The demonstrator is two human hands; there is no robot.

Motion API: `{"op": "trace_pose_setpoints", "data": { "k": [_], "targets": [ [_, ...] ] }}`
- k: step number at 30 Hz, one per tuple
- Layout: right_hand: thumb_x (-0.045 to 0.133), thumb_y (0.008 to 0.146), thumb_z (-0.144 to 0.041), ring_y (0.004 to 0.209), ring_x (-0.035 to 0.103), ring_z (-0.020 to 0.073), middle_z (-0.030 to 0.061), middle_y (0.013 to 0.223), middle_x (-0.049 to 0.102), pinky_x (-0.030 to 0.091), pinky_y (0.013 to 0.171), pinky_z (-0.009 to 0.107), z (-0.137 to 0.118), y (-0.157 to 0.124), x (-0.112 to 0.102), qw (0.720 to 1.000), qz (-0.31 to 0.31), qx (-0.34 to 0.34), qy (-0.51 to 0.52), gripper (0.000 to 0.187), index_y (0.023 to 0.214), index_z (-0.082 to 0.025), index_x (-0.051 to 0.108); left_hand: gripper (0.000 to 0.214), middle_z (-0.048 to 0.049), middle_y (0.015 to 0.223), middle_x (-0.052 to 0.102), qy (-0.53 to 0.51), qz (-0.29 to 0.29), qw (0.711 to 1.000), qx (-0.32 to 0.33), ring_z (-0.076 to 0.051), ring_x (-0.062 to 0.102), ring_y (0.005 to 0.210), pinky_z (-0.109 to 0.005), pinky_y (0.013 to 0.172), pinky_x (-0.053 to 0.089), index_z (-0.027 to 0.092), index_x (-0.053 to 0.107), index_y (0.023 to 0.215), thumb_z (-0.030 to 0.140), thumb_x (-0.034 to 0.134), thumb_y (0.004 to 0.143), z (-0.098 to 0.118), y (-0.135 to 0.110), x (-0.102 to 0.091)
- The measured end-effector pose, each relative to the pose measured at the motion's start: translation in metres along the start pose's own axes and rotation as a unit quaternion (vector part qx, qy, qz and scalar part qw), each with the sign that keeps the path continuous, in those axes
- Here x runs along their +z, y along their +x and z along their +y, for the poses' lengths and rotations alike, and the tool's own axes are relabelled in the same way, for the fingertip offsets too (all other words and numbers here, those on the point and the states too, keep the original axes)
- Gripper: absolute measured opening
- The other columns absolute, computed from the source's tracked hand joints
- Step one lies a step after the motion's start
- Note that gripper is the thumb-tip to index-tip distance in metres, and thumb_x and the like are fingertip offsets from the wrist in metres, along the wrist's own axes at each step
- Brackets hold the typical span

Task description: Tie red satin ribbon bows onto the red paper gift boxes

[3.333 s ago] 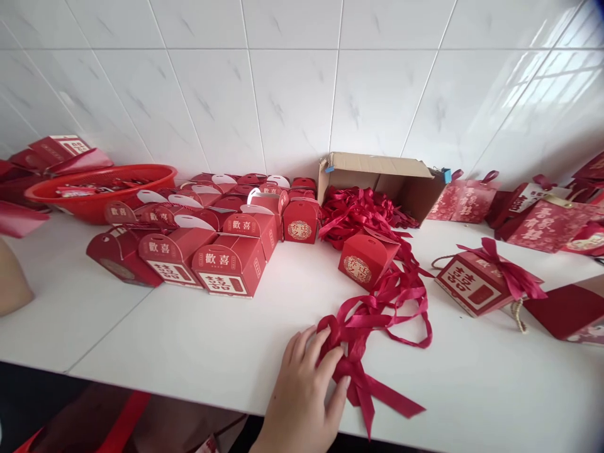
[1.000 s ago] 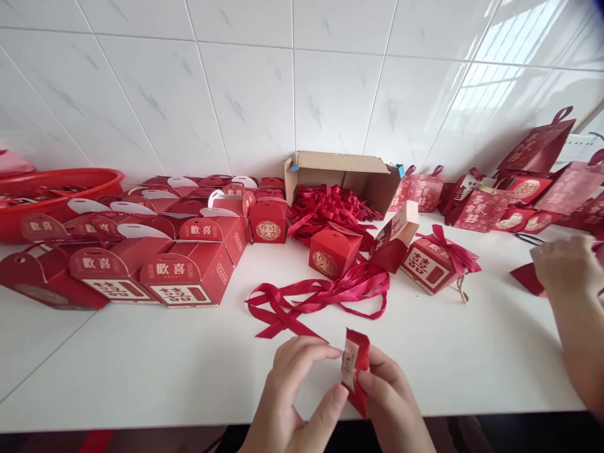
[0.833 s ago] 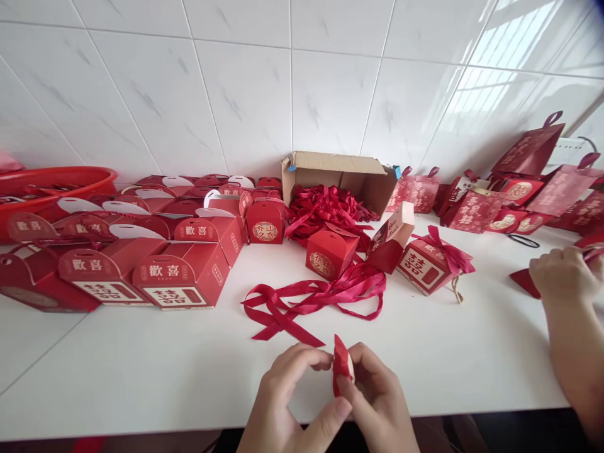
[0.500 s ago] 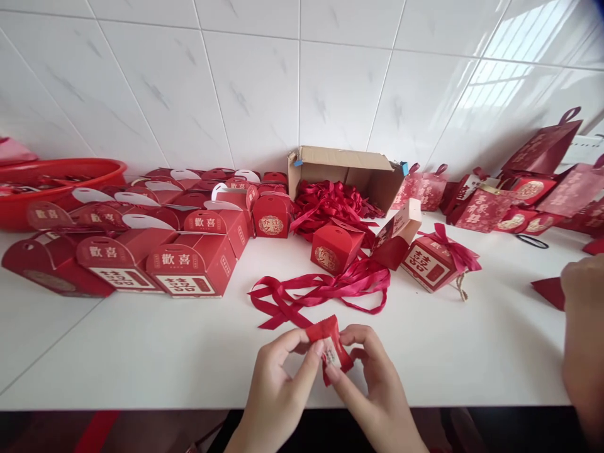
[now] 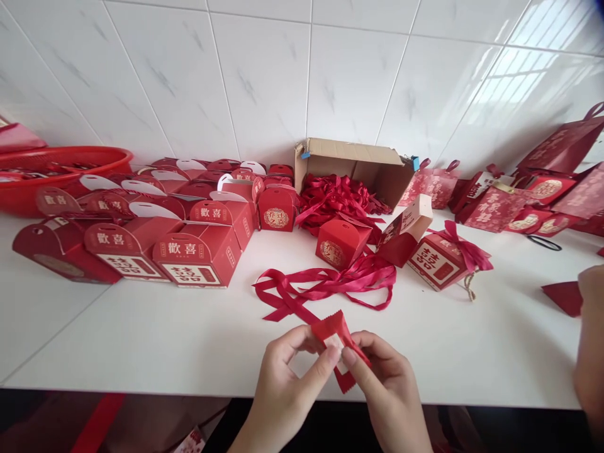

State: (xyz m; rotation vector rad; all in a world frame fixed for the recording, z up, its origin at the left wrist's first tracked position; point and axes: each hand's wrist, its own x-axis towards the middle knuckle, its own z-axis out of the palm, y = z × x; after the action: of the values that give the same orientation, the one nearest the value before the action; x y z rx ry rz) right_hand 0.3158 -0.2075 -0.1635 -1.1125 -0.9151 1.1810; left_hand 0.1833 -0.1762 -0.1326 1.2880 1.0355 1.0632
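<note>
Over the table's front edge, my left hand [image 5: 295, 371] and my right hand [image 5: 384, 377] grip a small red wrapped candy [image 5: 334, 326] between them. Both thumbs press on its pale label, and the fingers behind it are partly hidden. The wrapper has crimped, jagged ends and is tilted. Just beyond the hands lies a loose bundle of crimson ribbon [image 5: 325, 286] on the white table [image 5: 189, 340]. Behind the ribbon stand a red gift box [image 5: 340, 242], an open-flapped box [image 5: 406, 229] and a box tied with a bow [image 5: 446, 259].
Rows of red gift boxes [image 5: 195, 251] fill the left side, beside a red plastic basket [image 5: 108, 160]. A cardboard carton [image 5: 353, 151] of ribbons leans at the tiled wall. Red gift bags [image 5: 495, 204] crowd the right. At the right edge is another person's hand [image 5: 592, 314] near a red piece.
The view has shifted slightly, so the table's contents sit a little further right. My thumbs have slid closer together over the candy's label, and the wrapper has turned slightly.
</note>
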Motion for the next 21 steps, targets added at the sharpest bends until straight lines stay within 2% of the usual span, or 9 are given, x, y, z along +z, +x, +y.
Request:
{"op": "trace_pose_setpoints", "data": {
  "k": [7,10,14,21],
  "targets": [
    [0.071,0.078,-0.035,0.067,0.055,0.0112,0.0028,0.075,0.063,0.049,0.061,0.019,-0.011,-0.004,0.012,1.0,0.027,-0.004,0.002,0.017,0.082,-0.018,0.071,0.021,-0.0057,0.079,0.073,-0.091,-0.001,0.995,-0.028,-0.02,0.066,0.077,-0.026,0.073,0.05,0.015,0.073,0.088,0.032,0.069,0.076,-0.001,0.001,0.002],
    [0.071,0.078,-0.033,0.069,0.06,0.0129,0.0046,0.082,0.068,0.051,0.062,0.021,-0.009,-0.003,0.01,1.0,0.005,-0.007,0.005,0.018,0.089,-0.019,0.071,0.019,-0.0056,0.076,0.073,-0.1,0.01,0.994,-0.032,-0.02,0.067,0.076,-0.027,0.072,0.051,0.014,0.072,0.084,0.031,0.071,0.075,-0.003,0.001,0.002],
    [0.071,0.079,-0.031,0.088,0.066,0.0192,0.0068,0.096,0.072,0.054,0.079,0.027,-0.007,-0.001,0.005,1.0,-0.025,-0.006,-0.008,0.022,0.098,-0.021,0.07,0.018,-0.0049,0.072,0.072,-0.102,0.031,0.993,-0.049,-0.019,0.066,0.073,-0.026,0.073,0.051,0.014,0.07,0.072,0.032,0.074,0.072,-0.004,0.001,0.001],
    [0.07,0.079,-0.031,0.088,0.067,0.0191,0.0052,0.093,0.073,0.053,0.08,0.026,-0.01,0.0,0.001,0.999,-0.036,0.011,-0.002,0.019,0.096,-0.022,0.071,0.016,-0.005,0.071,0.074,-0.142,0.018,0.987,-0.07,-0.018,0.067,0.073,-0.024,0.073,0.052,0.014,0.073,0.068,0.029,0.078,0.068,-0.008,0.002,-0.002]
  ]
}}
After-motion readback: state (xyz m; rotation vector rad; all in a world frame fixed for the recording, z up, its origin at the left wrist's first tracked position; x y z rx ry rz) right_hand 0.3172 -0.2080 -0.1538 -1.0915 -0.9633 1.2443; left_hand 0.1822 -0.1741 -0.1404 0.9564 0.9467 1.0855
